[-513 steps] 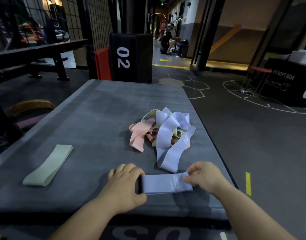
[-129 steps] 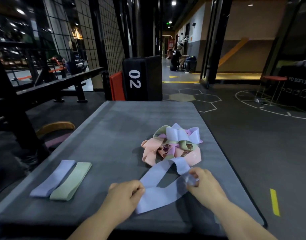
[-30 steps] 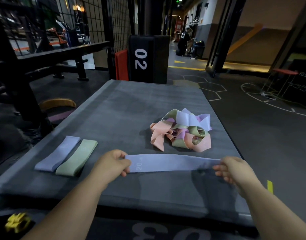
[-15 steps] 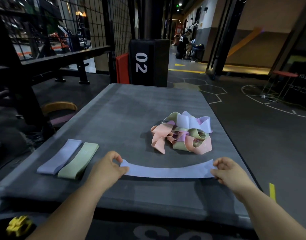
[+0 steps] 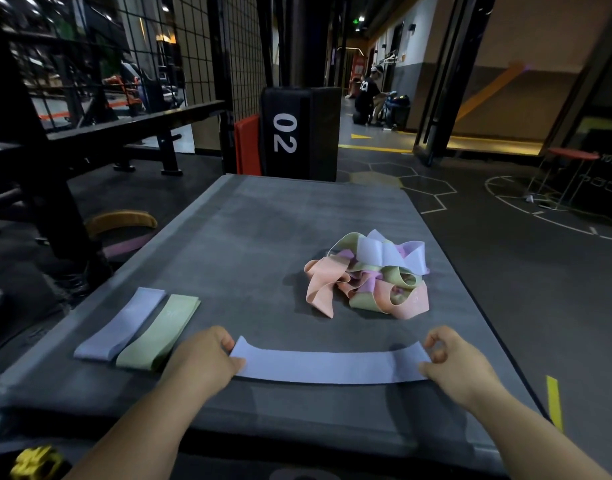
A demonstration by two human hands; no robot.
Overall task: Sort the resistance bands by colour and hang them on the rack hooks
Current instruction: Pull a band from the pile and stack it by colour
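A long lavender resistance band [image 5: 328, 367] lies flattened across the near part of the grey padded platform [image 5: 263, 230]. My left hand [image 5: 202, 358] pinches its left end and my right hand [image 5: 453, 362] pinches its right end; both ends curl up slightly. Further back, right of centre, sits a tangled pile of bands [image 5: 370, 275] in peach, green, pink and lavender. At the left lie two flat bands side by side: a lavender band [image 5: 122, 323] and a green band [image 5: 160, 332]. No rack hooks are visible.
A black block marked "02" [image 5: 299, 133] and a red pad [image 5: 247, 143] stand beyond the platform's far edge. A wire grid wall [image 5: 200, 46] and a dark bench frame [image 5: 89, 140] are at the left. A person [image 5: 366, 98] crouches far down the corridor.
The lavender band, held taut above the platform a second ago, has come down and now lies flat on it, sagging toward me. Both hands have kept hold of its ends.
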